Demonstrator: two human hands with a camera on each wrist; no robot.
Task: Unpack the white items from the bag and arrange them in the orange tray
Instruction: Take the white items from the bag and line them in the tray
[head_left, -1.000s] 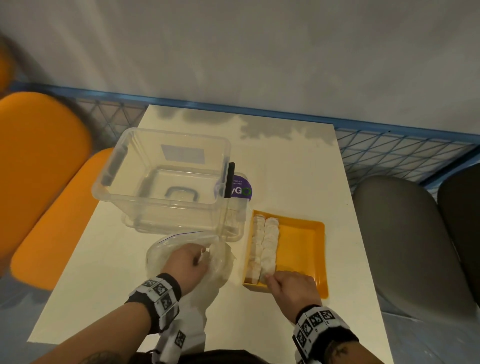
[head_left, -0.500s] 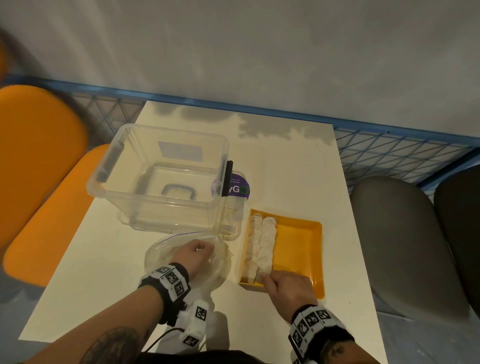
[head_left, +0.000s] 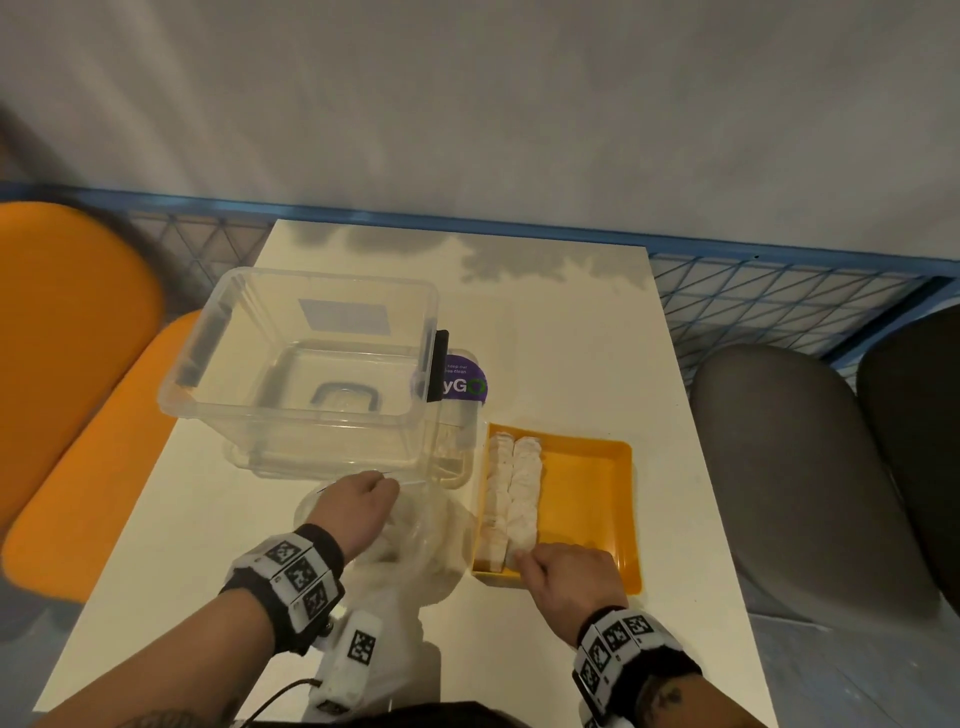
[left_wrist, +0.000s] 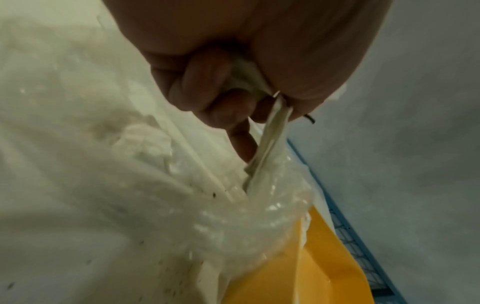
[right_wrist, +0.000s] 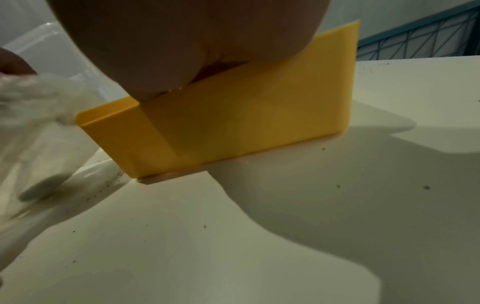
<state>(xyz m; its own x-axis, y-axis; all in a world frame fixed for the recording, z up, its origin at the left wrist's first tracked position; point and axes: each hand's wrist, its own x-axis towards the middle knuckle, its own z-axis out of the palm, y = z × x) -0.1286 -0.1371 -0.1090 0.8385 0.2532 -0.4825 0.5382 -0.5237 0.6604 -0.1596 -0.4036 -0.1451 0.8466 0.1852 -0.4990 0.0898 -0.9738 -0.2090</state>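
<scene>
A clear plastic bag (head_left: 426, 540) lies on the table just left of the orange tray (head_left: 592, 499). My left hand (head_left: 358, 501) grips the bag's far rim; the left wrist view shows thumb and fingers of that hand (left_wrist: 259, 98) pinching the folded edge of the bag (left_wrist: 233, 216). Two rows of white items (head_left: 514, 488) fill the tray's left side. My right hand (head_left: 561, 571) curls over the tray's near wall onto the near end of the right row. Its fingertips are hidden, and the right wrist view shows only the palm (right_wrist: 182, 41) above the tray wall (right_wrist: 233, 123).
A large clear plastic box (head_left: 311, 364) stands behind the bag, with a purple-labelled lid (head_left: 462, 387) under its right side. An orange chair (head_left: 67, 364) is at the left, a grey chair (head_left: 789, 467) at the right. A blue mesh rail (head_left: 779, 291) borders the table (head_left: 571, 338).
My left hand has slid away from me along the bag toward the clear box and now holds the far rim. The right hand has stayed at the tray's near end.
</scene>
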